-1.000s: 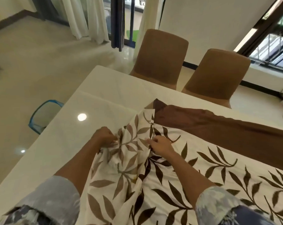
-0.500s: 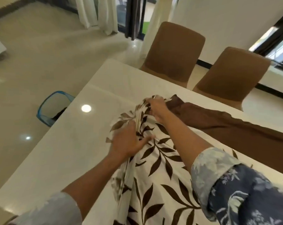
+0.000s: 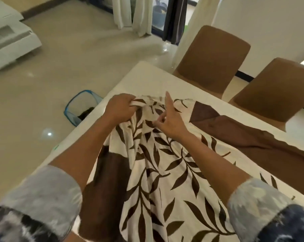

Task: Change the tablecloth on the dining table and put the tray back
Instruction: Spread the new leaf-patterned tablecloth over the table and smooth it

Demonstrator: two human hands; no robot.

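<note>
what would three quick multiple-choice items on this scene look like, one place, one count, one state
1. Where is the blue-rimmed bin?
A. on the floor beside the white table
B. on the table
C. on a chair

2. How many brown-covered chairs show?
A. one
B. two
C. four

3. What is the left hand doing?
A. lying flat
B. gripping bunched leaf-print cloth
C. holding a tray

Answers: 1 A, it stands on the floor off the table's left edge. 2 B, two stand along the far side. 3 B, its fingers are closed round a cloth fold.
</note>
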